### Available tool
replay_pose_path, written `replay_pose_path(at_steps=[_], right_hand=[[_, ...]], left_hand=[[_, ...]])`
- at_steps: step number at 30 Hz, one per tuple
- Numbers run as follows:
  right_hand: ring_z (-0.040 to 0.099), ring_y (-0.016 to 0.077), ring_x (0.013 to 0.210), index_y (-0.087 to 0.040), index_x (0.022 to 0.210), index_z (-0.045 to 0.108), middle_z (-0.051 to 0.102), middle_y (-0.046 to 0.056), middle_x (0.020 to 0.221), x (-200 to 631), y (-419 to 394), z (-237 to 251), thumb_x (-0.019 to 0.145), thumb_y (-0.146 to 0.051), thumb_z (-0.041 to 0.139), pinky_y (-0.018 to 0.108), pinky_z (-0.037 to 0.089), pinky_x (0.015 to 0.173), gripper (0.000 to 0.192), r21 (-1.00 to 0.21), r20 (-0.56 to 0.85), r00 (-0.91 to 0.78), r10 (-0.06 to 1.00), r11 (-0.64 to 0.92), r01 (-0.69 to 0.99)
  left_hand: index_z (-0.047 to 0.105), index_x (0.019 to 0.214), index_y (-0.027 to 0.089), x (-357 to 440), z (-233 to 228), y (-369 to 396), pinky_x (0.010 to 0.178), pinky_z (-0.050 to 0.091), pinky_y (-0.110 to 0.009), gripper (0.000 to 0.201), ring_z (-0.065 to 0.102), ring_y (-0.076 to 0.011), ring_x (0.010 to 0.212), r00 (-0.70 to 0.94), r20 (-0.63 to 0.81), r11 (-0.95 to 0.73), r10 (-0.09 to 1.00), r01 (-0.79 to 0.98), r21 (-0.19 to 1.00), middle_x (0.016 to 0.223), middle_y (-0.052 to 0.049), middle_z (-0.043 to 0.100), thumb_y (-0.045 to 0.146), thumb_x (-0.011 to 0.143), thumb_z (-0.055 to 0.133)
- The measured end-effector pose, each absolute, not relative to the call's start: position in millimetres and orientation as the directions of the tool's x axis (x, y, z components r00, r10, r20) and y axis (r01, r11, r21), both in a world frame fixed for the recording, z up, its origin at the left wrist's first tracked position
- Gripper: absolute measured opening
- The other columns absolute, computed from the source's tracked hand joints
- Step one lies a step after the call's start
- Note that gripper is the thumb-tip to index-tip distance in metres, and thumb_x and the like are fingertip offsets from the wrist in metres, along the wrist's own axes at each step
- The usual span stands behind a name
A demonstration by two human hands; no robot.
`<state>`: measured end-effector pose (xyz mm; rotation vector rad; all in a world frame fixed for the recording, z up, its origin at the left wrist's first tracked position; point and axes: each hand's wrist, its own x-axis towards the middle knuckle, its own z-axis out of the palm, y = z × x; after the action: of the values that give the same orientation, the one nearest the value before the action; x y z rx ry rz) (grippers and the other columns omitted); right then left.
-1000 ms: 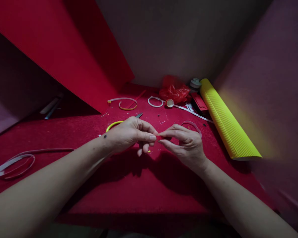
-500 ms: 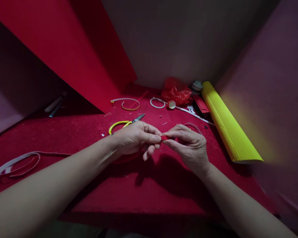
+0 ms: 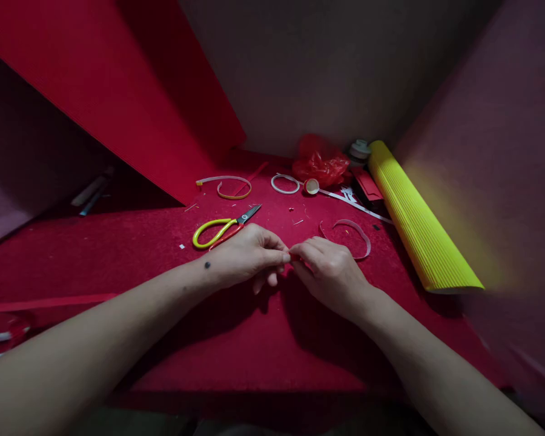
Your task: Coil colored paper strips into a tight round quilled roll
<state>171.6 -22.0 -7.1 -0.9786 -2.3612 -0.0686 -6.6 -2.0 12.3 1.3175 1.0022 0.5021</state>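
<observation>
Above the middle of the red table, a small red coil of ridged paper strip [image 3: 293,257] is pinched between my two hands. My left hand [image 3: 252,257] is closed on it with thumb and forefinger, the other fingers loosely curled below. From the other side, the fingertips of my right hand [image 3: 329,263] close over the coil and hide most of it. A long red paper strip [image 3: 49,301] stretches left past my left forearm; its link to the coil is hidden. Just beyond my left hand lie scissors [image 3: 218,231] with yellow and red handles.
A yellow corrugated roll [image 3: 424,221] lies along the right side. At the back are a red plastic bag [image 3: 320,162], a lidded jar [image 3: 359,151] and a white strip coil [image 3: 285,184]. Beyond my right hand curls a pinkish strip [image 3: 362,233]. A large red sheet [image 3: 118,91] leans at the left.
My right hand has turned over the coil, covering more of it. Both hands have shifted slightly left. The long strip at the left has moved, its looped end now near the frame's left edge.
</observation>
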Motion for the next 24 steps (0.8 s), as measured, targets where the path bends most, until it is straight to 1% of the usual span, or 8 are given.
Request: replay_pose_path(at_steps=[3,6,9,13,16,19,21,24], right_hand=[[0.062,0.0163,0.068,-0.014,0.081,0.067,0.069,0.008,0.074,172.7,-22.4,-3.1,0.085,-0.015,0.055,0.028,0.049,0.064,0.012,-0.341,0.59,-0.486,0.645,0.744,0.574],[0.063,0.0155,0.071,-0.017,0.085,0.068,0.07,0.006,0.077,172.7,-24.5,3.2,0.082,-0.013,0.061,0.028,0.05,0.067,0.009,-0.537,0.621,-0.384,0.684,0.727,0.427],[0.065,0.0164,0.076,-0.019,0.087,0.069,0.071,0.005,0.082,171.0,-27.7,5.4,0.079,-0.011,0.064,0.031,0.052,0.074,0.012,-0.651,0.629,-0.295,0.719,0.695,0.305],[0.066,0.0191,0.089,-0.019,0.088,0.071,0.071,0.007,0.095,168.5,-29.8,2.8,0.077,-0.009,0.067,0.036,0.052,0.082,0.016,-0.697,0.639,-0.237,0.732,0.681,0.223],[0.065,0.0199,0.092,-0.021,0.089,0.072,0.071,0.007,0.098,168.3,-30.1,0.7,0.076,-0.008,0.067,0.038,0.051,0.085,0.019,-0.709,0.641,-0.228,0.733,0.679,0.188],[0.064,0.0205,0.096,-0.022,0.091,0.072,0.07,0.006,0.1,168.7,-30.6,-0.3,0.077,-0.007,0.067,0.04,0.051,0.087,0.022,-0.735,0.629,-0.235,0.741,0.666,0.131],[0.063,0.0209,0.097,-0.023,0.092,0.072,0.07,0.006,0.101,168.0,-31.2,-0.7,0.077,-0.007,0.067,0.041,0.05,0.088,0.023,-0.758,0.615,-0.234,0.753,0.646,0.09],[0.063,0.0216,0.1,-0.024,0.092,0.073,0.07,0.006,0.101,165.5,-32.0,-1.3,0.077,-0.007,0.067,0.043,0.049,0.091,0.024,-0.791,0.588,-0.237,0.773,0.611,0.03]], left_hand=[[0.064,0.074,0.009,-9.7,10.7,0.3,0.031,0.04,-0.016,0.01,0.048,-0.0074,0.032,0.555,-0.295,0.276,0.778,0.12,0.954,0.047,-0.001,0.059,0.019,0.077,0.063],[0.066,0.075,0.009,-13.7,11.8,1.2,0.029,0.036,-0.013,0.011,0.046,-0.0057,0.032,0.581,-0.246,0.291,0.776,0.017,0.957,0.046,-0.001,0.059,0.02,0.076,0.065],[0.067,0.074,0.01,-15.5,16.2,-0.5,0.029,0.034,-0.012,0.007,0.045,-0.0045,0.032,0.57,-0.192,0.259,0.799,-0.038,0.965,0.048,0.0,0.059,0.017,0.075,0.065],[0.068,0.072,0.01,-15.7,19.6,-1.5,0.032,0.041,-0.013,0.006,0.05,-0.0049,0.037,0.577,-0.11,0.158,0.81,-0.034,0.987,0.054,0.0,0.062,0.015,0.075,0.065],[0.067,0.071,0.011,-15.5,17.7,-0.4,0.034,0.043,-0.014,0.007,0.053,-0.0062,0.038,0.59,-0.085,0.138,0.803,-0.045,0.989,0.053,0.001,0.061,0.015,0.076,0.065],[0.064,0.066,0.011,-15.3,14.6,0.7,0.033,0.043,-0.014,0.012,0.051,-0.0068,0.036,0.614,-0.107,0.185,0.782,-0.064,0.981,0.046,0.001,0.058,0.017,0.076,0.065],[0.064,0.066,0.011,-15.1,13.1,1.0,0.033,0.044,-0.015,0.012,0.052,-0.0074,0.036,0.642,-0.131,0.238,0.755,-0.081,0.968,0.047,0.0,0.059,0.017,0.076,0.065],[0.065,0.066,0.009,-14.4,12.0,0.8,0.032,0.045,-0.016,0.013,0.053,-0.0089,0.035,0.71,-0.164,0.331,0.684,-0.101,0.938,0.047,-0.002,0.06,0.018,0.076,0.063]])
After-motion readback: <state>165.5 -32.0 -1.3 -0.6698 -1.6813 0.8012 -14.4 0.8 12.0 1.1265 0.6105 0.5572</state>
